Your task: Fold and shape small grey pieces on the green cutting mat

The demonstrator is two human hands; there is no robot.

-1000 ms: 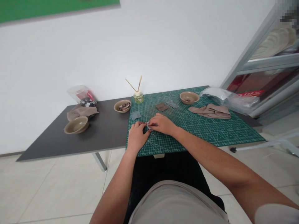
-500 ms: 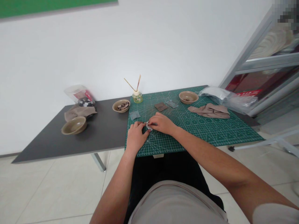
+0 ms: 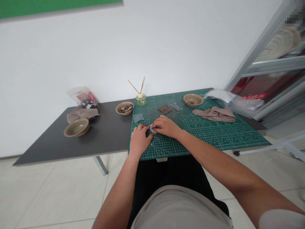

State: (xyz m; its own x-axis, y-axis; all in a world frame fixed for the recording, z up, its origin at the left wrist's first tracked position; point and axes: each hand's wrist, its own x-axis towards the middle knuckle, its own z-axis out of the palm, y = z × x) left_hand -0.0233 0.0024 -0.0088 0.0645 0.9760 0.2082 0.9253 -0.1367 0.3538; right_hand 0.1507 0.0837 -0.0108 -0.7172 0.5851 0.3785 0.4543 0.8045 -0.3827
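A small whitish-grey piece (image 3: 152, 128) lies on the green cutting mat (image 3: 209, 136), between my two hands. My left hand (image 3: 140, 137) pins its left side with thumb and fingertips. My right hand (image 3: 167, 126) is closed in a pinch over its right side, with a small dark piece (image 3: 158, 127) showing between the fingers; its kind is too small to tell. Just beyond my left hand rests a grey square sheet (image 3: 138, 118). Farther back are a brown square sheet (image 3: 165, 109) and another grey sheet (image 3: 176, 107).
A bowl of small pieces (image 3: 124, 108) stands left of a reed diffuser (image 3: 141, 99). Another bowl (image 3: 193, 100), a crumpled brown cloth (image 3: 214, 114) and a plastic bag (image 3: 238, 100) are at right. Far left are a bowl (image 3: 76, 128), a cloth (image 3: 82, 114) and a clear container (image 3: 83, 97).
The whole view has shifted slightly. Both hands stay at the whitish-grey piece, with almost no visible movement.
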